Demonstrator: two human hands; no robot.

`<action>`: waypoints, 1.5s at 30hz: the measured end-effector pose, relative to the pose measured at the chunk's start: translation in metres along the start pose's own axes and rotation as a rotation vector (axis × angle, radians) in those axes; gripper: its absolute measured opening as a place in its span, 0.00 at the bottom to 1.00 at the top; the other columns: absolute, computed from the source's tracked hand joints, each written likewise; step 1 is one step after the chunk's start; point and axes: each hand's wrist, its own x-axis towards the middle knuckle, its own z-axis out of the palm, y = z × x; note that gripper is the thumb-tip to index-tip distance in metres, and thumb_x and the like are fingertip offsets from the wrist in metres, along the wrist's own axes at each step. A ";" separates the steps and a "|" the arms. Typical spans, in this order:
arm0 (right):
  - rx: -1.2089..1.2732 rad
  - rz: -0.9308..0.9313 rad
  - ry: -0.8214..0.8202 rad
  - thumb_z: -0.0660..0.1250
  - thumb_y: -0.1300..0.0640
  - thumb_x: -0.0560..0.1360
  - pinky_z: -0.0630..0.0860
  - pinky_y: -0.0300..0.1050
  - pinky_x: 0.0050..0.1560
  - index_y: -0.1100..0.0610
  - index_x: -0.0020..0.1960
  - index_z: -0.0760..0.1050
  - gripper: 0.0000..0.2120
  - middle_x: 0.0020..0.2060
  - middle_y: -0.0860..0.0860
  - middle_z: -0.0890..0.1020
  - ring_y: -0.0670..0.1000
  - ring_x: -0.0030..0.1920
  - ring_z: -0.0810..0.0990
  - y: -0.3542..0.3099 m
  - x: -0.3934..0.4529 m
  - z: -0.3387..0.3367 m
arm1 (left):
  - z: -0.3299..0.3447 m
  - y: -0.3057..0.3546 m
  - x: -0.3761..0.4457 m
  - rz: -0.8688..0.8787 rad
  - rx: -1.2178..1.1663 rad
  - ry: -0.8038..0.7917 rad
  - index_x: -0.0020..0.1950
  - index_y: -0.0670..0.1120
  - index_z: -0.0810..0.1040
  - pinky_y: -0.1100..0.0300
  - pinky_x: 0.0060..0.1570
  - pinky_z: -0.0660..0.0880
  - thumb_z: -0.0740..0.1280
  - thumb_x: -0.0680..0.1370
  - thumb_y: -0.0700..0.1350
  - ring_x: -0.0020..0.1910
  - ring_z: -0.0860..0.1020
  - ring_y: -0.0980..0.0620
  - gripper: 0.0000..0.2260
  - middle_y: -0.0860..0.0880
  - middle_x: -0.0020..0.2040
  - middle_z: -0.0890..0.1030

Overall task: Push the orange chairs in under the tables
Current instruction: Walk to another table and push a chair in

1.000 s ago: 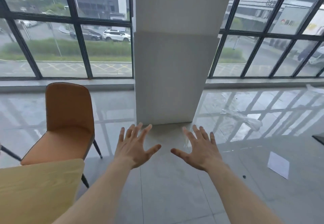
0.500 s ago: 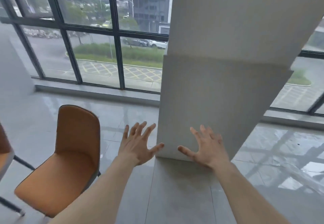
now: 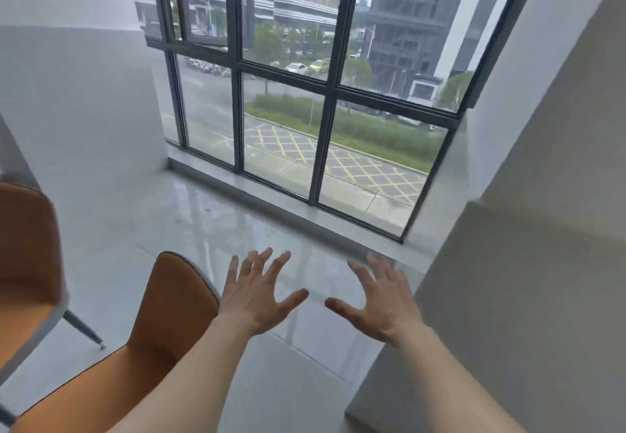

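Both hands out in front, palms down, fingers spread, holding nothing: left hand (image 3: 259, 293) and right hand (image 3: 377, 300) side by side with a gap between the thumbs, touching neither chair. Nearest chair (image 3: 159, 334) lies left of and below the left hand; its backrest top edge sits just beside the left wrist, with the seat running down toward the lower-left corner, partly behind the left forearm. Second chair (image 3: 28, 256) at the far left edge, well apart from the hands, blurred; one dark leg visible on the floor (image 3: 169, 229). Left hand is clearly the nearer to both chairs; right hand is closer to the pillar (image 3: 528, 280) on the right. No worktop in view, so the push direction cannot be read here; probably it lies off-frame to the lower left, where the near chair's seat points. Judgement: the coming move needs both hands swung left onto the near chair's backrest. Window (image 3: 305, 110) ahead.
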 end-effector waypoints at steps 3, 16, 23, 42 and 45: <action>-0.007 -0.063 -0.002 0.48 0.17 0.69 0.40 0.61 0.82 0.40 0.84 0.46 0.50 0.85 0.50 0.45 0.55 0.84 0.40 -0.017 0.097 -0.014 | -0.017 -0.033 0.074 -0.070 0.004 0.008 0.81 0.63 0.42 0.41 0.77 0.33 0.42 0.72 0.78 0.82 0.40 0.48 0.40 0.52 0.84 0.46; -0.020 -0.507 -0.087 0.48 0.15 0.68 0.41 0.60 0.82 0.39 0.83 0.48 0.51 0.85 0.50 0.47 0.54 0.84 0.42 -0.146 0.438 -0.006 | -0.033 -0.196 0.256 -0.543 -0.015 0.094 0.82 0.63 0.44 0.43 0.77 0.33 0.46 0.74 0.78 0.82 0.40 0.49 0.39 0.53 0.84 0.47; -0.063 -0.864 -0.227 0.49 0.16 0.69 0.41 0.59 0.82 0.40 0.84 0.47 0.50 0.85 0.51 0.47 0.54 0.84 0.41 -0.259 0.565 0.001 | -0.045 -0.266 0.290 -0.931 -0.036 0.172 0.82 0.63 0.45 0.42 0.78 0.36 0.45 0.72 0.79 0.82 0.42 0.48 0.41 0.52 0.84 0.48; -0.310 -1.887 -0.496 0.45 0.15 0.69 0.45 0.64 0.82 0.40 0.84 0.45 0.50 0.85 0.50 0.46 0.57 0.84 0.42 -0.513 0.478 0.094 | -0.013 -0.262 0.137 -1.891 -0.001 0.398 0.82 0.61 0.49 0.40 0.79 0.40 0.37 0.70 0.81 0.82 0.49 0.45 0.44 0.49 0.84 0.53; -0.338 -2.050 -0.536 0.47 0.17 0.71 0.44 0.64 0.82 0.40 0.84 0.46 0.48 0.85 0.50 0.46 0.57 0.84 0.42 -0.507 0.459 0.108 | 0.005 -0.223 0.138 -2.049 0.007 0.425 0.82 0.61 0.50 0.39 0.79 0.44 0.38 0.72 0.80 0.82 0.53 0.44 0.43 0.48 0.83 0.56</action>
